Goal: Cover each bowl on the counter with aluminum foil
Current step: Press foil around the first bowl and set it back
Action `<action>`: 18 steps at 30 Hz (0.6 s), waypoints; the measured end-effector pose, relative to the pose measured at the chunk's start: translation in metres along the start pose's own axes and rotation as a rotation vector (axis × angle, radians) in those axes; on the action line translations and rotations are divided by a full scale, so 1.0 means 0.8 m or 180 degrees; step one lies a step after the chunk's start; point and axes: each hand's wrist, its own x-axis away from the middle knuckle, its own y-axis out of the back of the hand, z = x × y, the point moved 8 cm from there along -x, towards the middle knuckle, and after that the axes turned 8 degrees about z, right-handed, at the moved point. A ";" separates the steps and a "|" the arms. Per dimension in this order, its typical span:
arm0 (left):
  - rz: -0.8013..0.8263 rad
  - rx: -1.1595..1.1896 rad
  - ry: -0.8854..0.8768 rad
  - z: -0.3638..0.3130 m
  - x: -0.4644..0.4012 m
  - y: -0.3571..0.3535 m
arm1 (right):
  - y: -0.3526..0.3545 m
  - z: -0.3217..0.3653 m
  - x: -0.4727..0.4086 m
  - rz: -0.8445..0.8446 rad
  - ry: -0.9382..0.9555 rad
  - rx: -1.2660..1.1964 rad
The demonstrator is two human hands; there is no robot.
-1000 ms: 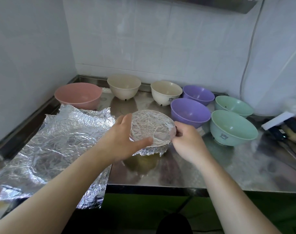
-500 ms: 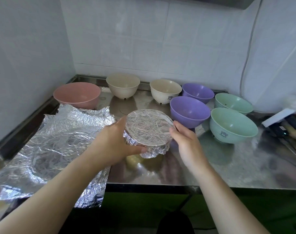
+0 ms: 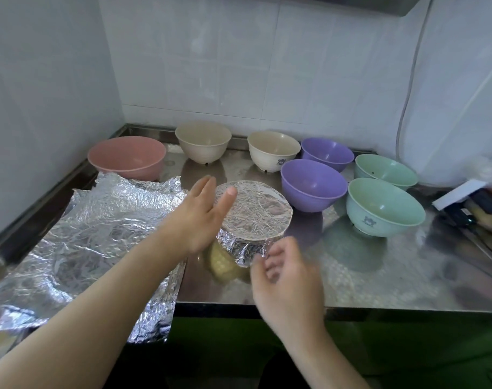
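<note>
A foil-covered bowl [image 3: 256, 217] stands on the steel counter [image 3: 379, 279] near its front edge, foil pressed down round its rim. My left hand [image 3: 202, 214] hovers at the bowl's left side with straight fingers, holding nothing. My right hand [image 3: 286, 279] is in front of the bowl, fingers loosely curled and blurred, holding nothing. A crumpled sheet of aluminum foil [image 3: 93, 242] lies spread on the left of the counter. Uncovered bowls stand behind: a pink bowl [image 3: 126, 157], two cream bowls [image 3: 203, 141] [image 3: 273, 150], two purple bowls [image 3: 313, 185] [image 3: 327, 153] and two green bowls [image 3: 385, 206] [image 3: 385, 170].
White tiled walls close the counter at the back and left. Dark utensils and a white packet [image 3: 469, 203] lie at the right edge. A cable [image 3: 407, 88] hangs down the right wall. The counter's front edge [image 3: 351, 311] runs just behind my right wrist.
Both hands held the foil-covered bowl, lifted and tilted. Now the bowl stands on the counter and both hands have let go and drawn back from it.
</note>
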 end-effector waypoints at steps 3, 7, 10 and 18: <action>-0.0085 -0.0152 -0.0062 0.003 -0.008 -0.010 | -0.021 -0.003 -0.004 0.0285 -0.0269 -0.0556; -0.0491 -0.0592 0.0060 0.008 0.013 0.000 | -0.029 -0.019 -0.019 0.0559 -0.0650 -0.1616; -0.0461 -0.1067 0.0253 0.001 0.027 0.004 | -0.035 -0.033 -0.030 0.0669 -0.1074 -0.2253; -0.0069 -0.0862 0.0208 -0.017 0.002 -0.007 | -0.036 -0.077 -0.062 0.0255 -0.1828 -0.4159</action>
